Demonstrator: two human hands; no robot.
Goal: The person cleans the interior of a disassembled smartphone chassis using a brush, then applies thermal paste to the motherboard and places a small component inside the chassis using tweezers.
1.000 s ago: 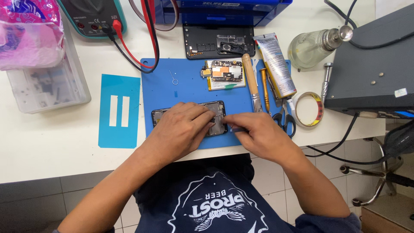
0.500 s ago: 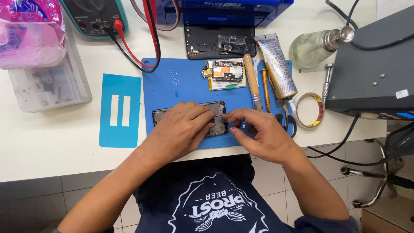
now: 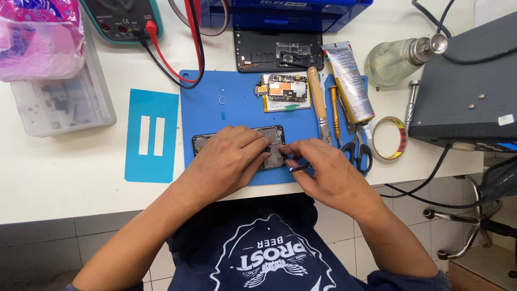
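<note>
left hand lies flat over the opened phone on the blue mat, right hand pinching tweezers beside it.

There is a single view, from a camera worn on the person's head, looking almost straight down over the chest onto the bench. It sits fairly near: the left hand and right hand meet close to the middle of the picture, with both forearms running down to the lower edge. Beyond the hands the far side of the bench fills the top. Below them the person's dark shirt and the tiled floor show. To the right of the hands a chair base appears.
</note>
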